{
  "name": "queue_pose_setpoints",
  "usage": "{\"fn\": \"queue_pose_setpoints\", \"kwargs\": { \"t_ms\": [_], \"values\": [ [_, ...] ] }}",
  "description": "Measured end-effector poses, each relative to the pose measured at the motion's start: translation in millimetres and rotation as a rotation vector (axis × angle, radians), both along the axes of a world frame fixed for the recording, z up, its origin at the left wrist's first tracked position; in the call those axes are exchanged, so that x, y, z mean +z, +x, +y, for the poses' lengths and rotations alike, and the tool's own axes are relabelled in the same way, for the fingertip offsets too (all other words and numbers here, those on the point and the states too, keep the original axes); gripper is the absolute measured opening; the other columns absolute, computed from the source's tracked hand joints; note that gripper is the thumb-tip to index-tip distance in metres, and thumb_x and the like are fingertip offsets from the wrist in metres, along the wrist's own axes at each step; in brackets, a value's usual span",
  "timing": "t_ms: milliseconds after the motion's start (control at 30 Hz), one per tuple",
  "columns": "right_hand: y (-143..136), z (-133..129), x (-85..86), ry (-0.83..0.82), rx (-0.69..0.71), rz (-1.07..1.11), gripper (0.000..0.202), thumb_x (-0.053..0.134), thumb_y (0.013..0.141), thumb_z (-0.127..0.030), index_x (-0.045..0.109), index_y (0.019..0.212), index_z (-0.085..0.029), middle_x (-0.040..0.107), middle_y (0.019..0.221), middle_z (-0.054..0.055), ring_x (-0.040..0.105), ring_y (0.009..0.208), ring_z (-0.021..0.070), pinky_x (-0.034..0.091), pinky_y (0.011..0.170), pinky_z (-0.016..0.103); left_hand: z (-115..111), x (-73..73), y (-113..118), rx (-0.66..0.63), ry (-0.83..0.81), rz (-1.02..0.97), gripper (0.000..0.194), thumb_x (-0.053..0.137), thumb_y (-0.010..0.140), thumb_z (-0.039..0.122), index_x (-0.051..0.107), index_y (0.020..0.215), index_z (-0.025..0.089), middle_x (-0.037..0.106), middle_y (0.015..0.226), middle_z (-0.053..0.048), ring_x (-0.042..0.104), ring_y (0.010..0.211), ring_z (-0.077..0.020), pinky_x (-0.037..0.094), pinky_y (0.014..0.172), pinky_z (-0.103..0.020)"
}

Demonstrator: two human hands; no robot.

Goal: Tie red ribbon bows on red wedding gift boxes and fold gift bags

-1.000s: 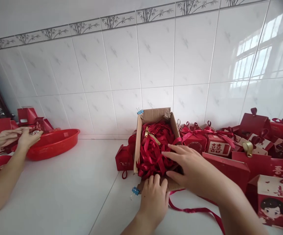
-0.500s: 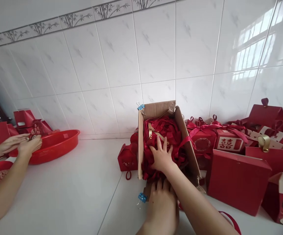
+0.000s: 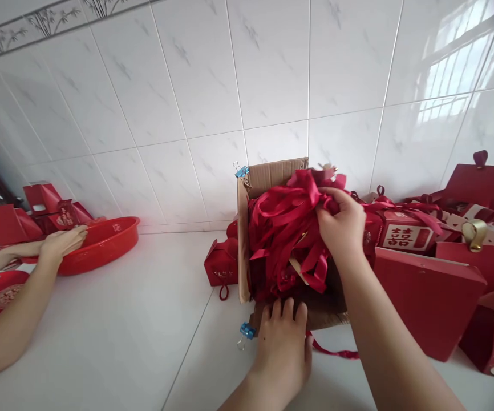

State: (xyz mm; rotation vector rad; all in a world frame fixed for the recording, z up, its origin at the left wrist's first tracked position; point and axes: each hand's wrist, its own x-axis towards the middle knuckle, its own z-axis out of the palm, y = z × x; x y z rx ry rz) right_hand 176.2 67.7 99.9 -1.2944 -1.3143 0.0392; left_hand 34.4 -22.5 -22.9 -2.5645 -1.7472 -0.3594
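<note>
A cardboard box (image 3: pixel 242 245) holds a tangled mass of red satin ribbons (image 3: pixel 281 228). My right hand (image 3: pixel 343 225) is closed on a bunch of these ribbons at the box's right side, pulled up above the rim. Loops hang from it over the heap, and a narrow gold strip (image 3: pixel 299 268) shows among them. At the front, my left hand (image 3: pixel 283 342) lies with fingers stretched out on the lowered cardboard flap (image 3: pixel 324 317). A loose red ribbon end (image 3: pixel 336 353) trails from the flap onto the white surface.
Blue binder clips (image 3: pixel 242 171) are fixed to the box and flap. Red gift boxes (image 3: pixel 426 302) crowd the right side; a small red box (image 3: pixel 221 262) stands left. Farther left, another person's hand (image 3: pixel 63 242) is at a red plastic basin (image 3: pixel 101 248). A tiled wall (image 3: pixel 272 74) rises behind.
My right hand has closed on ribbons and lifted them up and to the right. My left hand stays on the flap. The other person's hands have lowered to the basin.
</note>
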Motion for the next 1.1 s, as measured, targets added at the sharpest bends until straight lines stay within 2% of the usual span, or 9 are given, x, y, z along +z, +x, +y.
{"fn": "queue_pose_setpoints", "kwargs": {
  "t_ms": [133,267,400,533,667,800,900,1000,1100],
  "values": [
    [5.4,-11.2,5.5,0.183,-0.038,0.11,0.043,0.045,0.073,-0.014,0.069,0.109,-0.015,0.069,0.087,0.007,0.062,0.075,0.0212,0.049,0.074,0.031,-0.8,2.0,1.2,-0.001,0.004,0.02,0.052,0.047,0.081,0.026,0.048,0.132,0.019,0.059,0.117,-0.013,0.053,0.106,-0.0343,0.043,0.093,-0.053],
    [2.5,-4.6,2.8,0.166,-0.017,0.012,0.04,0.043,0.075,-0.013,0.072,0.102,-0.016,0.068,0.097,0.008,0.063,0.083,0.0225,0.048,0.079,0.033,-0.7,-0.7,0.5,-0.012,0.029,0.01,0.048,0.046,0.082,0.025,0.05,0.13,0.019,0.06,0.113,-0.012,0.054,0.102,-0.0326,0.044,0.091,-0.05],
    [-18.0,11.0,-11.6,-0.084,0.237,-0.262,0.038,0.047,0.078,-0.018,0.068,0.11,-0.017,0.058,0.125,0.01,0.055,0.113,0.0258,0.042,0.097,0.034,0.1,-0.8,-0.3,-0.006,0.032,0.016,0.039,0.047,0.081,0.025,0.057,0.118,0.018,0.06,0.115,-0.012,0.054,0.103,-0.0337,0.043,0.091,-0.051],
    [-44.0,25.2,-39.5,-0.529,0.123,-0.38,0.081,0.062,0.075,-0.045,0.029,0.146,-0.024,0.018,0.152,0.02,0.022,0.137,0.0453,0.03,0.101,0.057,1.0,3.4,-1.0,-0.019,0.012,0.05,0.038,0.051,0.072,0.016,0.06,0.109,0.018,0.062,0.106,-0.011,0.055,0.098,-0.0327,0.045,0.087,-0.051],
    [-61.2,30.8,-64.8,-0.633,0.093,-0.418,0.098,0.072,0.069,-0.038,0.017,0.149,-0.025,0.006,0.151,0.03,0.023,0.133,0.0545,0.035,0.09,0.064,2.5,2.3,-1.8,-0.048,-0.003,0.045,0.048,0.05,0.065,0.009,0.059,0.111,0.02,0.06,0.105,-0.011,0.053,0.097,-0.0331,0.05,0.079,-0.047],
    [-67.5,28.1,-74.4,-0.621,0.044,-0.491,0.083,0.071,0.071,-0.021,0.031,0.143,-0.032,0.014,0.151,0.022,0.032,0.13,0.0476,0.039,0.091,0.055,4.0,-2.1,-1.7,-0.067,-0.015,0.054,0.055,0.048,0.063,0.004,0.057,0.115,0.021,0.06,0.106,-0.01,0.053,0.098,-0.0324,0.052,0.076,-0.045],
    [-62.6,24.2,-67.0,-0.597,0.058,-0.521,0.062,0.057,0.08,-0.016,0.039,0.138,-0.029,0.033,0.141,0.019,0.05,0.117,0.0358,0.047,0.084,0.041,5.1,-0.9,-2.4,-0.05,-0.021,0.043,0.054,0.047,0.064,0.002,0.058,0.113,0.02,0.06,0.107,-0.01,0.054,0.1,-0.0319,0.053,0.074,-0.041],
    [-50.6,17.9,-50.4,-0.588,0.162,-0.579,0.054,0.05,0.08,-0.011,0.047,0.133,-0.022,0.05,0.127,0.018,0.06,0.104,0.0293,0.048,0.081,0.035,6.9,4.4,-4.3,-0.033,-0.003,0.019,0.049,0.046,0.065,0.004,0.061,0.108,0.021,0.062,0.107,-0.009,0.055,0.1,-0.0316,0.052,0.073,-0.041],
    [-39.6,9.3,-35.0,-0.617,0.353,-0.681,0.052,0.058,0.071,-0.012,0.059,0.122,-0.023,0.063,0.113,0.013,0.064,0.099,0.0279,0.049,0.079,0.033,8.1,10.0,-6.9,-0.011,0.014,0.017,0.047,0.048,0.067,0.006,0.063,0.108,0.022,0.066,0.105,-0.009,0.058,0.098,-0.031,0.05,0.08,-0.045]
  ]
}}
